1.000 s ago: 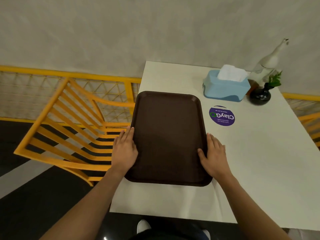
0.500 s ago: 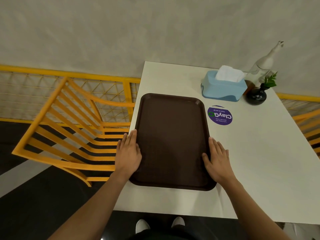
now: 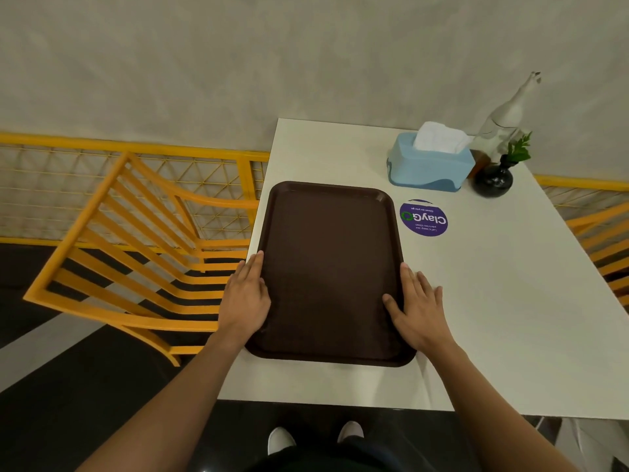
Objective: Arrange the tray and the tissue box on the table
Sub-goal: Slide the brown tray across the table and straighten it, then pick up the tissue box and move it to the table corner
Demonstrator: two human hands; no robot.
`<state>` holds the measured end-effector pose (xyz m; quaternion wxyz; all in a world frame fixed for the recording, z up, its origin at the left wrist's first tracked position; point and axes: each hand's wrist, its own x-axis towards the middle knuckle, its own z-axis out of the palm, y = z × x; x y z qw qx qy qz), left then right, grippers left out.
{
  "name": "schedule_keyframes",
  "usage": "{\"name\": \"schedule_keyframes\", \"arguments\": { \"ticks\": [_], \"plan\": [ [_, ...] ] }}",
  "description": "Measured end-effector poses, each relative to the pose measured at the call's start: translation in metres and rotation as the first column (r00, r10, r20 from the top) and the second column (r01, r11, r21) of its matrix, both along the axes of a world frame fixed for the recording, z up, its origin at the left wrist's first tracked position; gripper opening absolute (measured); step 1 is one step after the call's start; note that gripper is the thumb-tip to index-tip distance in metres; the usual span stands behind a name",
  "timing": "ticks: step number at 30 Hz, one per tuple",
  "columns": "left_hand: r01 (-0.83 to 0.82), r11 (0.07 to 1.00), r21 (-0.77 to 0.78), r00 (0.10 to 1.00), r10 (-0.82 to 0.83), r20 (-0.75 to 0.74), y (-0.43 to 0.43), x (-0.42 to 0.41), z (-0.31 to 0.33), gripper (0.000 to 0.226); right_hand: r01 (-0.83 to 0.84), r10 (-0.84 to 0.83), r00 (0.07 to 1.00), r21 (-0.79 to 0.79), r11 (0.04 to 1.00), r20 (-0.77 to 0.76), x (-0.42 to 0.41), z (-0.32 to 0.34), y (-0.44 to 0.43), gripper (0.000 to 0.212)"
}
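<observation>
A dark brown tray (image 3: 328,267) lies flat on the white table (image 3: 493,301), near its left edge. My left hand (image 3: 245,299) rests against the tray's left rim, fingers straight. On the right rim sits my right hand (image 3: 417,310), thumb over the edge and fingers spread on the table. A light blue tissue box (image 3: 429,166) with white tissue sticking out stands at the back right, apart from the tray.
A round purple sticker (image 3: 423,218) is on the table between tray and tissue box. A glass bottle (image 3: 503,120) and a black vase with a green sprig (image 3: 493,178) stand beside the box. An orange chair (image 3: 136,253) stands left of the table, another at the right edge.
The tray has slid slightly right, closer to the purple sticker and off the table's left edge. Both hands stay on its sides.
</observation>
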<state>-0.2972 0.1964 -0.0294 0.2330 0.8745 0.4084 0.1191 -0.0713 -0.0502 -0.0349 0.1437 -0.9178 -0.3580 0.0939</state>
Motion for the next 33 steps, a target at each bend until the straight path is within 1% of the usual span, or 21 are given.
{"name": "schedule_keyframes", "arguments": {
  "ticks": [5,18,23,26,30,33],
  "plan": [
    [-0.002,0.999,-0.039,1.0,0.003,0.009,0.001,0.003,0.003,0.057,0.008,-0.008,1.0,-0.012,1.0,-0.008,0.004,0.001,0.004,0.075],
    [-0.002,0.998,-0.06,0.999,0.005,0.038,-0.001,0.001,0.007,0.056,0.022,-0.022,0.999,0.009,1.0,-0.035,0.002,0.003,0.004,0.074],
    [-0.002,0.989,-0.145,0.997,0.012,0.072,0.002,0.001,0.008,0.059,0.018,-0.016,0.997,0.025,1.0,-0.073,0.004,0.006,0.003,0.077],
    [-0.001,0.987,-0.164,0.997,0.013,0.077,0.003,0.002,0.013,0.064,0.043,-0.035,0.995,0.089,0.995,-0.097,0.008,0.013,0.001,0.076],
    [0.01,0.996,-0.091,0.994,0.0,0.107,0.003,0.02,0.027,0.062,0.081,-0.055,0.991,0.226,0.971,-0.119,0.024,0.022,-0.003,0.071],
    [0.041,0.998,-0.052,0.989,-0.033,0.146,-0.001,0.051,0.041,0.06,0.129,-0.095,0.987,0.288,0.949,-0.128,0.047,0.028,-0.004,0.067]
  ]
}}
